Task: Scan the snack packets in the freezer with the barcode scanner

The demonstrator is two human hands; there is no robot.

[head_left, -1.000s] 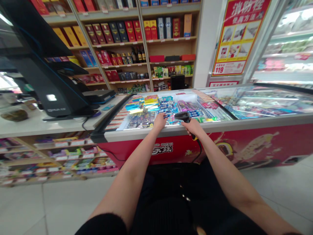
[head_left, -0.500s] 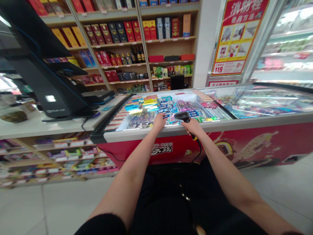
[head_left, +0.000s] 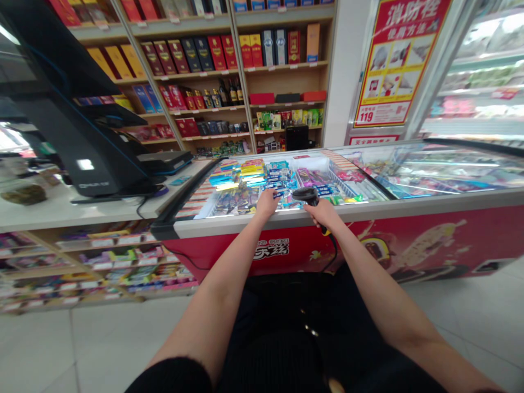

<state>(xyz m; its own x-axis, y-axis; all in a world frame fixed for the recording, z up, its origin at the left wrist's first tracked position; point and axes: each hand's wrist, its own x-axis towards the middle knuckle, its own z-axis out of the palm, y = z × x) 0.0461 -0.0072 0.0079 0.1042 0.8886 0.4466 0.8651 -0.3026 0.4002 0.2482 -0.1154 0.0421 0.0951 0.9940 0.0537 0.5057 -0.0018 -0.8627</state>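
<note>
My right hand (head_left: 323,212) is wrapped around the handle of a black barcode scanner (head_left: 305,194), whose head points left over the freezer. A cable hangs from the handle. My left hand (head_left: 267,203) pinches the end of a small blue-and-white pack (head_left: 280,193), just left of the scanner head. Beyond my hands, rows of blue-and-white packs (head_left: 279,173) lie on the freezer's glass top, with yellow packs (head_left: 252,168) to their left. The print on the pinched pack is too small to read.
The red chest freezer (head_left: 229,245) stands directly before me, with wrapped goods under its glass. At left, a checkout terminal (head_left: 96,169) sits on a white counter (head_left: 82,213). Shelves of boxed goods (head_left: 241,71) line the back. A dark cable (head_left: 186,259) runs along the freezer front.
</note>
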